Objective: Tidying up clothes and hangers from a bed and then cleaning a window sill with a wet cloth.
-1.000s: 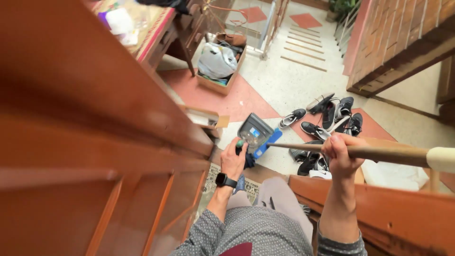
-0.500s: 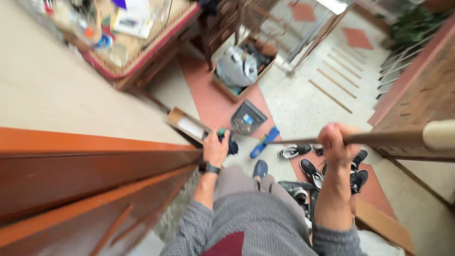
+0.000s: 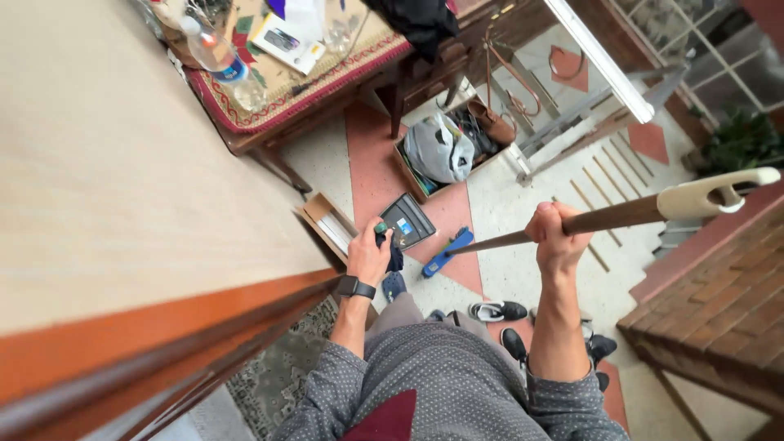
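View from above, looking down the person's own body to a speckled floor with red diamond tiles; right hand (image 3: 558,235) is closed in a fist round the brown wooden broom handle (image 3: 604,219), gripping below its pale cream end cap (image 3: 710,193); the handle slants down and away to the blue broom head (image 3: 447,251), which rests on the floor just ahead of the person's feet; left hand (image 3: 369,255), with a black watch at the wrist, is clenched on the green-tipped handle of a dark dustpan (image 3: 406,220); the pan hangs just beyond the knuckles, its open face tilted towards the camera, near the broom head but not touching it; the two hands are well apart, one to each side of the body; a cardboard box (image 3: 445,147) with a grey bag sits further off beside a wooden table (image 3: 310,77) with a patterned cloth; dark shoes (image 3: 498,311) lie scattered by the right forearm; a wall and a wooden edge fill the left side.
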